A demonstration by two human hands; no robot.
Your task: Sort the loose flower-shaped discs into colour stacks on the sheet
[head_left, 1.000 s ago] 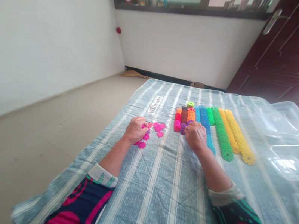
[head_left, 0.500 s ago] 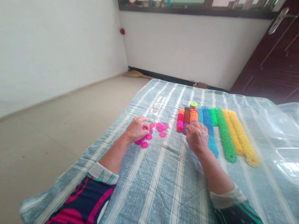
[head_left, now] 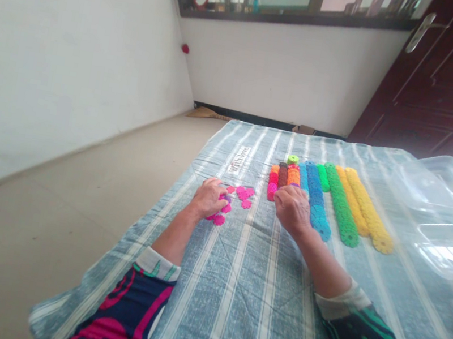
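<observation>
Over a small heap of loose pink scalloped plastic discs (head_left: 219,220), my left hand (head_left: 207,198) is closed in a pinch, with a purple disc (head_left: 227,198) showing at its fingertips. More pink discs (head_left: 244,193) lie flat just right of it. My right hand (head_left: 293,209) has its fingers pressed together at the near end of the short rows; what they grip is hidden. Beside its fingertips is a red-and-pink row of discs (head_left: 273,184). A brown row (head_left: 283,174) and an orange row (head_left: 294,174) run partly under the hand.
Blue (head_left: 314,183), green (head_left: 341,205) and yellow (head_left: 368,209) rows of overlapping discs lie to the right. A lime disc stack (head_left: 293,159) stands behind the rows. Clear plastic containers (head_left: 452,234) sit at the right on the striped cloth (head_left: 230,307). Printed lettering (head_left: 239,160) is at the left.
My right hand has shifted slightly left and nearer to me, covering the purple discs at the row's end. My left hand has barely moved; the purple disc shows more plainly at its fingers.
</observation>
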